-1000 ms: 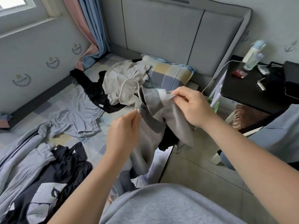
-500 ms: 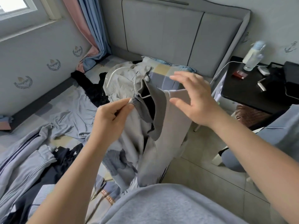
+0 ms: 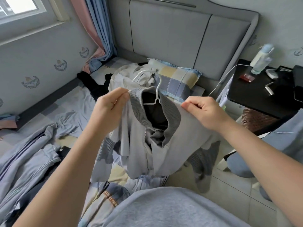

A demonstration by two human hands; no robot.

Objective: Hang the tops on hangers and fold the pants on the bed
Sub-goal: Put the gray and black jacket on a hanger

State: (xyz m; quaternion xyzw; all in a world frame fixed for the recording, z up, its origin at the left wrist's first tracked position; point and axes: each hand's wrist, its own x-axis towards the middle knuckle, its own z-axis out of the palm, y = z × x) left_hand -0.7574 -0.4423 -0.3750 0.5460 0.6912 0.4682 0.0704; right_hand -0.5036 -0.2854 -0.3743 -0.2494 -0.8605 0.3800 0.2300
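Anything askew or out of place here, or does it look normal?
The grey jacket sits crooked on the white hanger: unzipped, collar gaping, front bunched below the left hand, while the right hand pinches the other shoulder. Nothing spilled or damaged shows.

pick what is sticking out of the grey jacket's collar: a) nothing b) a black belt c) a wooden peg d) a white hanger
d: the hook of a white hanger rises out of the ribbed collar of the grey jacket, which the left hand and right hand pinch at either side.
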